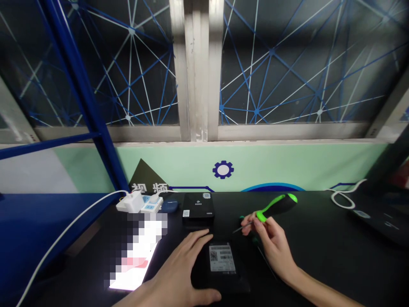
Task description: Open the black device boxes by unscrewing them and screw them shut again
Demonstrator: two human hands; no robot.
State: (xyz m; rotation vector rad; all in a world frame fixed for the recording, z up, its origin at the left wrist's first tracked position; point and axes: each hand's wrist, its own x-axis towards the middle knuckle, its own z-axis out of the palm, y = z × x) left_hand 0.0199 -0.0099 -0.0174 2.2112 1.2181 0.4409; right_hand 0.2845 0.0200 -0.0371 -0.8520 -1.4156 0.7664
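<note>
My left hand (182, 268) lies at the left side of a flat black box (241, 277) with a white printed label (222, 258) on it. Its fingers are stretched out, with the thumb apart along the near edge. To the right of the box, my right hand (275, 245) is closed on a screwdriver (276, 206) with a bright green and black handle. The thin metal shaft points left, its tip above the table near the box's far right corner. Beneath that hand, a second thin dark tool (266, 259) with dark green parts is partly hidden.
Behind the labelled box stands another black box (198, 207) with stickers. At the left are a lit screen (140, 256), a white power strip (151, 204) with a plug and cable, and a dark blue object (170, 207). Another black device (380, 221) and white cable (343, 199) lie far right.
</note>
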